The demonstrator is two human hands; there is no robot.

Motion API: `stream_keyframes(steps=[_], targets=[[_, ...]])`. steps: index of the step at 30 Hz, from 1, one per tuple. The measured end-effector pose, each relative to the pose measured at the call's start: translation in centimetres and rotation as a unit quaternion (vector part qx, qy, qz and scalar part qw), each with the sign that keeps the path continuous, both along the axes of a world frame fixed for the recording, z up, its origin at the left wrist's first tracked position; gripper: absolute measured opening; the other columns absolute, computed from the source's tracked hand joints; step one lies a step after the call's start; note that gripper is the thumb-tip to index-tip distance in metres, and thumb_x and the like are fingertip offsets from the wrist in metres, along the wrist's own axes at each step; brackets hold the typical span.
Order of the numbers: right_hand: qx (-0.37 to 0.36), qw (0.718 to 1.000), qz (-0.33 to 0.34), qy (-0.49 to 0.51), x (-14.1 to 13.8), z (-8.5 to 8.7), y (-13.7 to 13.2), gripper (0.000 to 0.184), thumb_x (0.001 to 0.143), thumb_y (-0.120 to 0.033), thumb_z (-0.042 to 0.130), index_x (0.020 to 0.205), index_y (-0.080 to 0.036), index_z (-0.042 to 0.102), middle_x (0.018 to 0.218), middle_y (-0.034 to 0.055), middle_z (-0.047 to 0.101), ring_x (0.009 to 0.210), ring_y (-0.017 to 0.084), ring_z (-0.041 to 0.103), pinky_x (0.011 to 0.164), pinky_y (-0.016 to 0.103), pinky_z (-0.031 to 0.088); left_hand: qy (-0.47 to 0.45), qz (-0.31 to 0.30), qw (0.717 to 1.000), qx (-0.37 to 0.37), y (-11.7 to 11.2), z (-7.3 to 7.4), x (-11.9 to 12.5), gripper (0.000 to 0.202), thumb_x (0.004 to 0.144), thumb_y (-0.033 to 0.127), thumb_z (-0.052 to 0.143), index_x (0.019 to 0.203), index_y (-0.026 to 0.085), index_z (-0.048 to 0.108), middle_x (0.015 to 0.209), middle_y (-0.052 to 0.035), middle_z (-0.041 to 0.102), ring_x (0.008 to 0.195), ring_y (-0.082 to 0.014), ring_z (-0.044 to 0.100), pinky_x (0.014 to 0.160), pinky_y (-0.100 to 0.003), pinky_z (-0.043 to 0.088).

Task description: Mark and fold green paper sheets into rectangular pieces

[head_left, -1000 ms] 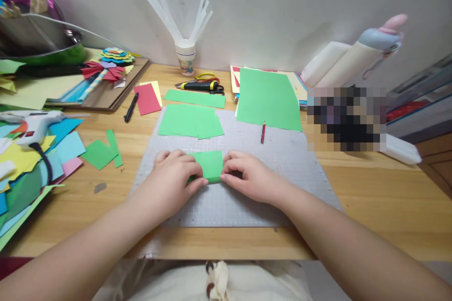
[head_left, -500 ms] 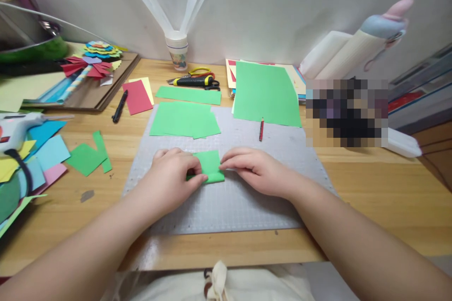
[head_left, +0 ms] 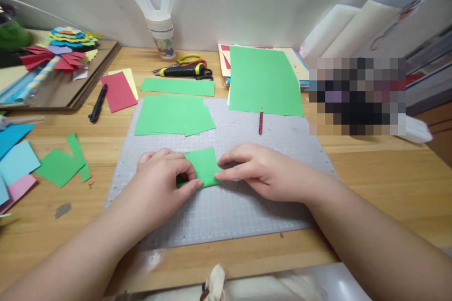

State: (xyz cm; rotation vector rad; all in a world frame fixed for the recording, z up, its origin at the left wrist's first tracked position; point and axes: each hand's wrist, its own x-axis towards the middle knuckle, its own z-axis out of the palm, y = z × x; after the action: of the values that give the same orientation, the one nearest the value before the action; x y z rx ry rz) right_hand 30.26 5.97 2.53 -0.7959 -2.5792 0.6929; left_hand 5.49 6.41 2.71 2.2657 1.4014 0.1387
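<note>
A small folded piece of green paper (head_left: 202,165) lies on the grey cutting mat (head_left: 247,202). My left hand (head_left: 163,183) pinches its left edge between thumb and fingers. My right hand (head_left: 261,171) presses its right edge with the fingertips held together. Both forearms reach in from the bottom of the view.
On the mat lie a stack of green sheets (head_left: 173,115), a larger green sheet (head_left: 263,82) and a red pencil (head_left: 261,121). Behind are a green strip (head_left: 177,86), scissors (head_left: 187,67), a cutter (head_left: 181,72), a cup of sticks (head_left: 162,37). Left: red card (head_left: 117,91), black pen (head_left: 98,102), green scraps (head_left: 63,164), paper flowers (head_left: 60,47).
The view has tilted down and moved closer. My right fingertips have slid along the green paper's right edge; my left hand keeps its pinch on the left edge.
</note>
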Motion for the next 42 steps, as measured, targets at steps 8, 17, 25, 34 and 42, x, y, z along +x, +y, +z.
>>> stream_keyframes(steps=[8,17,25,34,42], targets=[[0.009,0.997,0.001,-0.071,-0.4,0.1,-0.1,0.037,0.089,-0.003,0.049,0.112,-0.02,0.072,0.119,0.012,0.066,0.109,0.023,0.06,0.093,0.04,0.048,-0.016,0.011,1.0,0.015,-0.1,-0.2,0.0,0.028,0.084,0.047,0.057,0.068,0.026,0.066,0.073,0.0011,0.066,0.084,-0.0235,0.055,0.084,-0.044,0.029],[0.009,0.996,-0.004,-0.084,-0.6,0.3,-0.2,0.035,0.09,-0.004,0.049,0.109,-0.019,0.073,0.118,0.0127,0.066,0.107,0.025,0.06,0.091,0.042,0.048,0.047,0.018,0.997,0.055,-0.2,-0.3,-0.3,0.036,0.081,0.05,0.061,0.055,0.024,0.062,0.073,-0.0005,0.062,0.085,-0.0238,0.054,0.082,-0.044,0.028],[0.01,0.997,-0.009,-0.073,-0.6,0.1,-0.3,0.034,0.091,-0.005,0.049,0.111,-0.021,0.072,0.119,0.0122,0.066,0.108,0.025,0.06,0.092,0.044,0.048,0.042,-0.138,0.966,0.214,-1.1,0.2,-0.7,0.015,0.093,0.024,0.051,0.098,0.027,0.065,0.098,-0.0017,0.066,0.097,-0.0246,0.055,0.083,-0.042,0.03],[0.006,0.999,-0.005,-0.052,-0.4,0.0,-0.1,0.033,0.091,-0.005,0.049,0.109,-0.019,0.073,0.118,0.0133,0.067,0.11,0.024,0.061,0.093,0.042,0.048,0.06,-0.251,0.927,0.272,-2.6,0.1,-0.3,0.044,0.088,0.003,0.035,0.117,0.02,0.063,0.101,-0.0027,0.069,0.101,-0.0238,0.055,0.088,-0.041,0.03],[-0.037,0.999,-0.033,-0.005,-0.6,-0.2,0.2,0.038,0.089,-0.001,0.043,0.108,-0.018,0.072,0.118,0.011,0.068,0.108,0.021,0.062,0.095,0.038,0.049,0.048,-0.255,0.925,0.277,-2.5,-0.2,-0.1,0.046,0.087,0.002,0.036,0.116,0.023,0.065,0.099,-0.0013,0.071,0.098,-0.0221,0.057,0.084,-0.039,0.031]])
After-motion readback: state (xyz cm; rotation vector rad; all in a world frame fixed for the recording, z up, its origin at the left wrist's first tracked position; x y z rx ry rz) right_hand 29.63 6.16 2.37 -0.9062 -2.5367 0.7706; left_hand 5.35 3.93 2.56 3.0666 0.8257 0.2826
